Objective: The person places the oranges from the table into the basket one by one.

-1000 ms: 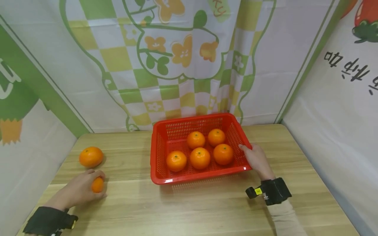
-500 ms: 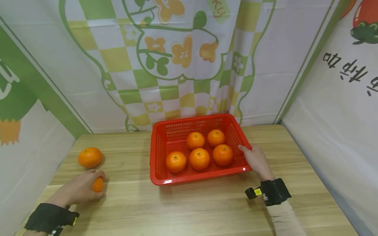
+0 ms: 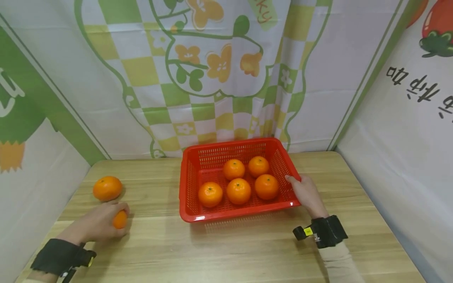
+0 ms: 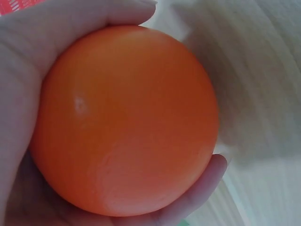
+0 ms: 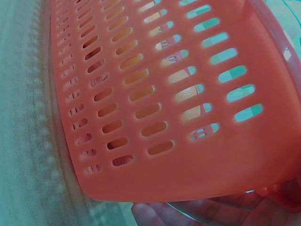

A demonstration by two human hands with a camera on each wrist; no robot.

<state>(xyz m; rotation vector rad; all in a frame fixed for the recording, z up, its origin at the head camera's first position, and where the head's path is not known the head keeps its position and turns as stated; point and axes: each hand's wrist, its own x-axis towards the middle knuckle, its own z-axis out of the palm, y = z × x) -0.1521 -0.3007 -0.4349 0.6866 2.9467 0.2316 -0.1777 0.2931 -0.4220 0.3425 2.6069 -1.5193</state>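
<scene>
At the left of the head view my left hand (image 3: 100, 223) grips an orange (image 4: 127, 122), thumb and fingers curled round it. In the left wrist view that fruit fills the palm, with the wooden surface behind it. Another orange (image 3: 107, 188) lies on the table just beyond this hand. My right hand (image 3: 308, 193) holds the right rim of a red plastic basket (image 3: 226, 215), thumb inside and the other fingers hidden below the rim. Several oranges (image 3: 238, 191) sit in the basket. The right wrist view shows its slotted side wall (image 5: 197, 165) close up, with fingertips (image 5: 188, 212) beneath.
The wooden table (image 3: 170, 251) carries everything. A patterned curtain (image 3: 219, 114) hangs right behind the basket. Printed cloth walls (image 3: 400, 157) close in the left and right sides. Each wrist wears a black strap (image 3: 329, 232) with a small camera.
The left hand, with the orange in its grip, has shifted very slightly right and away from the body. The right hand and the basket hold their place.
</scene>
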